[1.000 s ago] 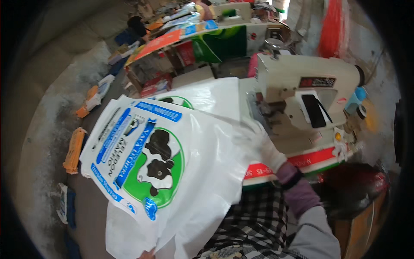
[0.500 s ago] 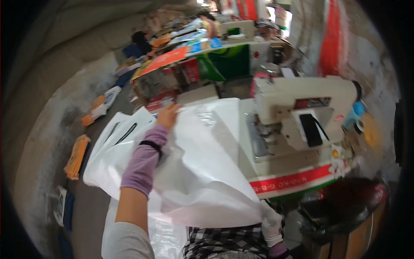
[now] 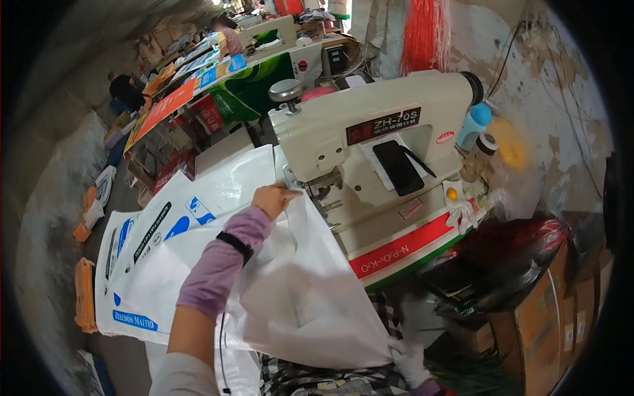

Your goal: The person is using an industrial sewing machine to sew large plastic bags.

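A large white plastic sack (image 3: pixel 290 290) with blue and black printing lies across the table and my lap. My left hand (image 3: pixel 272 200), bare with a purple sleeve cuff, pinches the sack's edge close to the sewing machine's needle area. At the sack's near right corner, my right hand (image 3: pixel 411 363) wears a white glove. Its fingers look closed on the edge, though they are slightly blurred. The cream sewing machine (image 3: pixel 376 112) stands just to the right of the sack.
On the machine bed lie a black phone (image 3: pixel 399 168) and a pen. Behind it stand a blue-topped bottle (image 3: pixel 474 125) and a jar (image 3: pixel 480 155). Cardboard boxes (image 3: pixel 528 330) and dark plastic sit at right. Farther off, two people are near other tables.
The view has shifted, bringing the machine nearer the middle. My left hand and the sack's edge are now closer to the needle area. The sack's printed side shows more.
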Demonstrator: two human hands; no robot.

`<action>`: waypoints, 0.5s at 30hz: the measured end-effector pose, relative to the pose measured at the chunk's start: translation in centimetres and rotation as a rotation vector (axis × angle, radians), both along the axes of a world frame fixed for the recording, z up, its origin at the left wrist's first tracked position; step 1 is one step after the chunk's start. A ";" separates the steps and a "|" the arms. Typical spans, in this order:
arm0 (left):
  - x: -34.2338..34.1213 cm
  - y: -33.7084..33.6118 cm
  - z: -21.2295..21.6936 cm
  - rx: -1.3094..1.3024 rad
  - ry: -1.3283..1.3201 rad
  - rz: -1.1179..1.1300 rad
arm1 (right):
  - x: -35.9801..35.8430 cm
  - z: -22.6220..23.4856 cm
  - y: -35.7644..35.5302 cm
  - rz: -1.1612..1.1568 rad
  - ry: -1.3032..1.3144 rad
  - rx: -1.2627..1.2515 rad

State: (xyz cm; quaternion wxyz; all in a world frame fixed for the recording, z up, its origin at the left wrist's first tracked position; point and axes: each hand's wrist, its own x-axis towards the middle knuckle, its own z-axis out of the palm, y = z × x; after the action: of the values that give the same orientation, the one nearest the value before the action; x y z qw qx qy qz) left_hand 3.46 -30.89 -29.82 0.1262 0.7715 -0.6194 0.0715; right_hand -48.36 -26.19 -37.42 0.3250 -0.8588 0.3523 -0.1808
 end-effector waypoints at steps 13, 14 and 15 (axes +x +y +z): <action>-2.1 11.5 -2.6 0.548 0.225 -0.627 | 12.2 3.4 -1.0 0.110 -0.406 0.328; -3.0 11.1 0.8 0.817 0.163 -0.482 | 13.5 4.2 -2.5 0.109 -0.236 0.435; -3.6 10.5 6.0 1.078 0.082 -0.317 | 16.0 4.9 -3.6 0.092 -0.382 0.290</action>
State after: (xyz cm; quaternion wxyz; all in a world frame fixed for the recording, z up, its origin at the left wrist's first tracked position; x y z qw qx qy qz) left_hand -0.10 -20.39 -23.78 -0.2526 0.6266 -0.6712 -0.3052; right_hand -32.36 -29.78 -32.50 0.5135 -0.7685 0.2673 -0.2723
